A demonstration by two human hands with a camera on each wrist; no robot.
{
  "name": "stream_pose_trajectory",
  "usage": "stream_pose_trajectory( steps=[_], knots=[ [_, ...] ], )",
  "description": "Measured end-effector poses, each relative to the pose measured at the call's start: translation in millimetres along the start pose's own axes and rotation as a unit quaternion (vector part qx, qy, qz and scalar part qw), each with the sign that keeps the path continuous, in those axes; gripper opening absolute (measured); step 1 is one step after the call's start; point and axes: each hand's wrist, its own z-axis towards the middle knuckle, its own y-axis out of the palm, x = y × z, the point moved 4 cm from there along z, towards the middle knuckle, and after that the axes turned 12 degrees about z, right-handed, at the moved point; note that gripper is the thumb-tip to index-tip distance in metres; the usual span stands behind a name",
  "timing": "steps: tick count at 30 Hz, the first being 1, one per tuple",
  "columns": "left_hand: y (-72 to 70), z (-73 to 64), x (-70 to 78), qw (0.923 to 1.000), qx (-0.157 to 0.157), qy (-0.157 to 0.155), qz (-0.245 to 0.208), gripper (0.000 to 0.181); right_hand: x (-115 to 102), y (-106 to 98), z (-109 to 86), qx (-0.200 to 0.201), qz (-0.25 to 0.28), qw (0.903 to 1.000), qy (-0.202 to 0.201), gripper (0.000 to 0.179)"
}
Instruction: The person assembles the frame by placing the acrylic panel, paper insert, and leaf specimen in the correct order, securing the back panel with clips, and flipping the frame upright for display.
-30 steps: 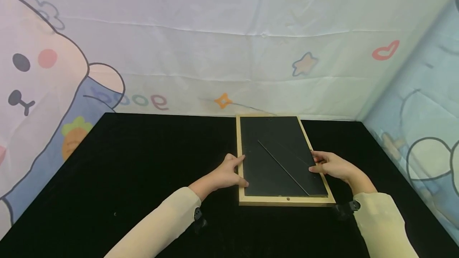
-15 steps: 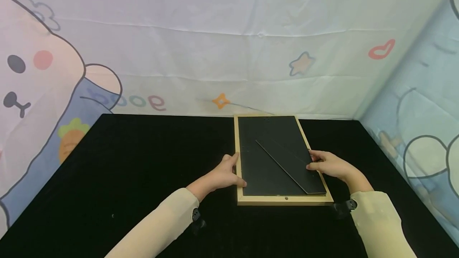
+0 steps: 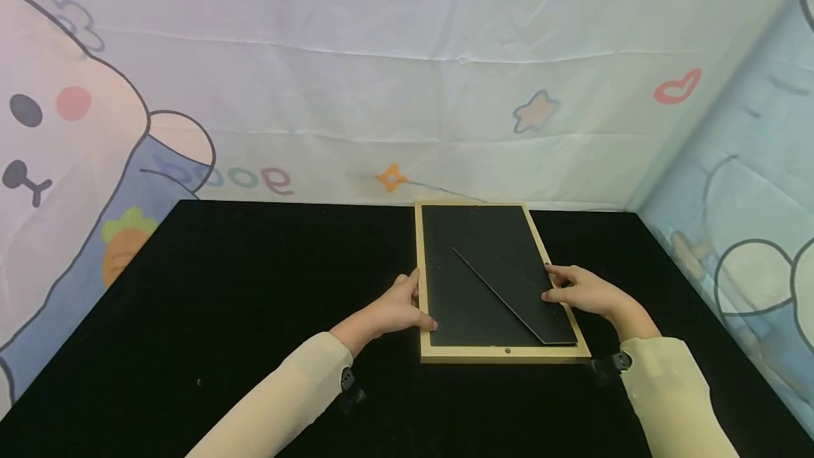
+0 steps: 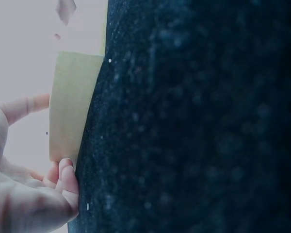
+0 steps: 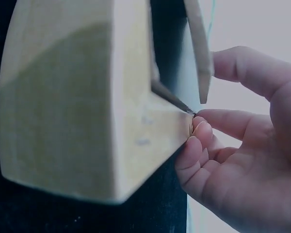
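A light wooden frame (image 3: 470,355) lies flat on the black table, with a black board (image 3: 470,288) inside it. A thin diagonal edge runs across the board, and the corner piece (image 3: 534,316) on its right looks slightly raised at the front. My left hand (image 3: 393,306) grips the frame's left side near the front, its thumb reaching over the rim. At the right side, my right hand (image 3: 581,293) holds the frame, its thumb on the corner piece. In the right wrist view, that thumb meets a raised light edge (image 5: 200,58), and curled fingers touch the frame's side.
A black-covered table (image 3: 273,267) lies around the frame. Behind it hangs a pale cloth (image 3: 356,76) printed with a bear, hearts and stars, and another printed cloth stands along the right. The frame's far end sits close to the back cloth.
The corner piece's front edge has lifted slightly by the frame's front rim. My left index finger has drawn back a little from the frame's left rim. The view has shifted slightly.
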Motion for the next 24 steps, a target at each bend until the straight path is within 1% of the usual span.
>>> stream_pose_trajectory(
  steps=[4, 6, 12, 18, 24],
  knots=[
    [-0.1, 0.1, 0.5, 1.0000, 0.000, 0.004, 0.003, 0.110, 0.1, -0.8, 0.5, 0.004, -0.008, 1.0000, 0.002, 0.079],
    [-0.1, 0.3, 0.1, 1.0000, 0.000, 0.001, 0.006, 0.110, 0.1, -0.7, 1.0, 0.004, -0.009, 0.9999, 0.006, 0.079],
    [0.1, -0.7, 0.7, 1.0000, -0.004, 0.001, -0.004, 0.110, 0.0, -1.9, 3.2, -0.010, 0.001, 0.9998, 0.018, 0.082],
    [1.2, -1.9, 1.2, 1.0000, -0.006, -0.002, -0.007, 0.109, -1.2, -0.3, 6.1, -0.022, -0.017, 0.9996, -0.004, 0.077],
    [3.4, -1.7, 3.2, 1.0000, -0.005, -0.004, -0.007, 0.108, -2.4, -1.5, 2.9, -0.021, -0.026, 0.9994, -0.005, 0.076]
  ],
)
